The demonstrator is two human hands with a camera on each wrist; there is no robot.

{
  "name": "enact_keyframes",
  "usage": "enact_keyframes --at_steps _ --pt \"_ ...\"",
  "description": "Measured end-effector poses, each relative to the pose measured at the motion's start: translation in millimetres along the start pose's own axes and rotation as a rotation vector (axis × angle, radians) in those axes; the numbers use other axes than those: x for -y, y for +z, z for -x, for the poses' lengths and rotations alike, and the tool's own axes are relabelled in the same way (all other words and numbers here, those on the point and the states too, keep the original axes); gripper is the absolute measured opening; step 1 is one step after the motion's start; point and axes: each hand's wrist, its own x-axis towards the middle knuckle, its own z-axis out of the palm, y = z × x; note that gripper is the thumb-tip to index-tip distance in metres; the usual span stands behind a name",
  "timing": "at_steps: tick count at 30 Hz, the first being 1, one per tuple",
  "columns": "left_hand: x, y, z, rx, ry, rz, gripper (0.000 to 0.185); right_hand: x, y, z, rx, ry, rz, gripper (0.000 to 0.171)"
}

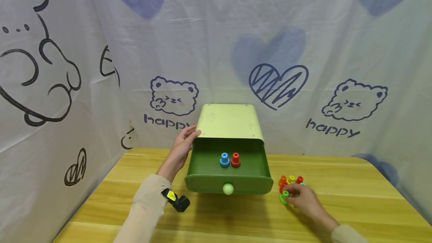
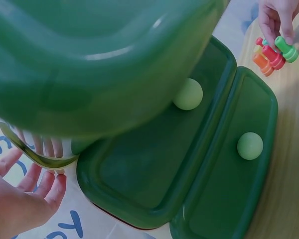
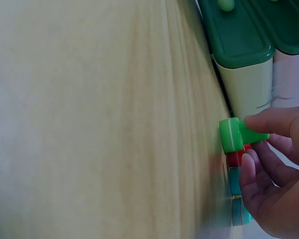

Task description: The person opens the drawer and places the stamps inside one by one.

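A cream desktop drawer box (image 1: 229, 123) stands on the table with its green top drawer (image 1: 209, 183) pulled out. A blue toy stamp (image 1: 224, 160) and a red toy stamp (image 1: 235, 160) stand side by side in that drawer. My left hand (image 1: 182, 143) rests against the box's left side near the top, its fingers fairly straight in the left wrist view. At the right, my right hand (image 1: 305, 200) pinches a green toy stamp (image 3: 233, 135) between thumb and fingers. Close by stands a cluster of stamps, among them a yellow one (image 1: 291, 179) and an orange one (image 1: 282, 179), partly hidden by the hand.
Below the pulled-out drawer, the left wrist view shows two closed green drawer fronts (image 2: 139, 184) with round pale knobs. The wooden table (image 1: 354, 190) meets a printed cloth (image 1: 209, 59) hanging behind and at both sides.
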Motion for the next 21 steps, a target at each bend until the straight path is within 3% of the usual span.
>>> enact_keyframes --at_steps 21 --pt "0.6 0.2 -0.8 -0.006 -0.005 0.004 0.057 0.4 0.3 0.1 0.022 -0.007 0.050 0.024"
